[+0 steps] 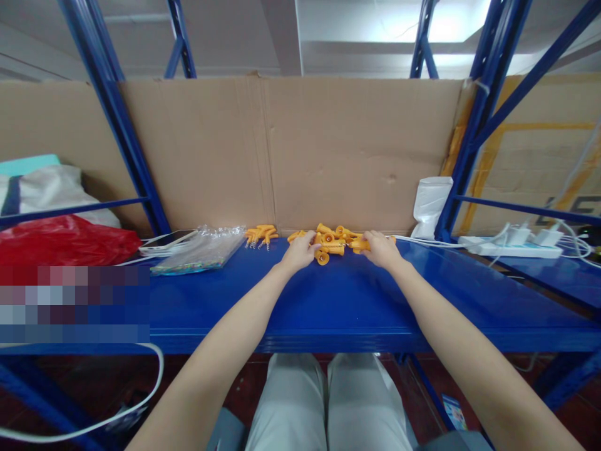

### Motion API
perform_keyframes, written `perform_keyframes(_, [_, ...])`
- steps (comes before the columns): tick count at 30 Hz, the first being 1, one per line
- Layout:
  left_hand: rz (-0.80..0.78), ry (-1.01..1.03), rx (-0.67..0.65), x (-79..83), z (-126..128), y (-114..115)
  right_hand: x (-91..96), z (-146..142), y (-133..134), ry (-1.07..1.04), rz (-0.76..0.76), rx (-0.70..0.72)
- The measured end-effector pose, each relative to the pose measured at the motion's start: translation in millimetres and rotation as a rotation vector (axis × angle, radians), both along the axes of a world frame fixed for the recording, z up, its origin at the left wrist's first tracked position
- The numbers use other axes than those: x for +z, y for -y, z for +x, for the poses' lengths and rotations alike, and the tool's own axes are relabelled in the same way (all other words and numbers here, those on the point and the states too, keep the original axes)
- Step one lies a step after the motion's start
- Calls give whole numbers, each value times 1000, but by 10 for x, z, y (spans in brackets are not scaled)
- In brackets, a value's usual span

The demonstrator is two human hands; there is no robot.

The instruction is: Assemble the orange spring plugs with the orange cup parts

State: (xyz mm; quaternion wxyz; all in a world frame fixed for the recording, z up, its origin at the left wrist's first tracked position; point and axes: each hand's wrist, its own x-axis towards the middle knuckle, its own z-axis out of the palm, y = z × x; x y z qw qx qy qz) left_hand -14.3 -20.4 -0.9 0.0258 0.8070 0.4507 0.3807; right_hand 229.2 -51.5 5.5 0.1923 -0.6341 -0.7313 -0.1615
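A pile of orange-yellow plastic pieces [332,248] with round, cup-like ends lies on the blue shelf between my hands. My left hand [299,252] rests against the left side of the pile, its fingers curved and apart. On the opposite side, my right hand [381,248] touches the pieces with its fingers bent inward and not closed together. Parts of some pieces are hidden behind both hands. Farther left sits a smaller group of orange pieces with metal spiral ends [261,234], which neither hand touches.
A clear plastic bag [201,250] lies on the blue shelf [338,307]. Red plastic [66,241] is at the left. A white pouch [431,203] leans by the right post, near a power strip [511,247] with cables. Cardboard [357,144] stands along the back.
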Motion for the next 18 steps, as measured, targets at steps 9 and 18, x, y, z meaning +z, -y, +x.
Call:
perform_keyframes(9, [-17,47,-25,-46,-40,-77,54,378,-86,-187,81,-220])
perform_keyframes(18, [-11,48,-26,-57,-40,-85,33,595,-194,-358,-102,-368])
